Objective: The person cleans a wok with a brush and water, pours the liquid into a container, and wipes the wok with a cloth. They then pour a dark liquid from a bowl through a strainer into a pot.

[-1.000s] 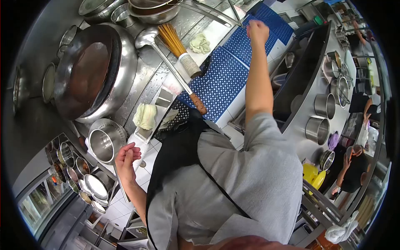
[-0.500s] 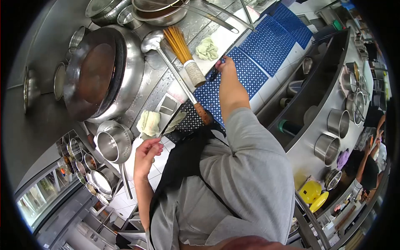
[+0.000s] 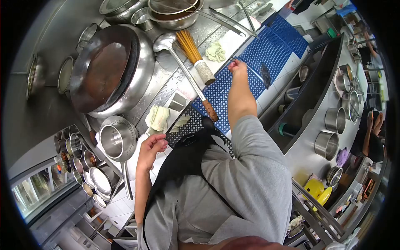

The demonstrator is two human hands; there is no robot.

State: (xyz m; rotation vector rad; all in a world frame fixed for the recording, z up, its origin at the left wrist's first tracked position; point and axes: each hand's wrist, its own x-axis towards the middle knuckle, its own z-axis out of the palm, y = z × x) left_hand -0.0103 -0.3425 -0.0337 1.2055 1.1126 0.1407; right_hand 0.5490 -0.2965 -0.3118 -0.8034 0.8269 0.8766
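My left hand (image 3: 152,148) is closed, fingertips pinched on a thin black apron string at the left side of the black apron (image 3: 173,166). My right hand (image 3: 237,66) reaches out over the blue perforated mats with its fingers closed. A thin dark apron string shows at its fingertips, and a blurred dark shape (image 3: 265,76) hangs or swings just beyond it. Nearest to my left hand are a crumpled pale cloth (image 3: 158,118) and a perforated steel strainer (image 3: 118,138). A long-handled ladle (image 3: 183,68) and a bamboo brush (image 3: 196,56) lie left of my right arm.
A big dark wok (image 3: 100,73) sits on the steel stove at left. Another pale cloth (image 3: 215,52) and a sieve over a bowl (image 3: 175,16) are further back. At right runs a steel counter with pots (image 3: 326,146); people stand beyond it.
My right hand has moved slightly right and outward; the dark string near it has swung to its right side. My left hand has dropped a little, still closed. The whole view has shifted slightly.
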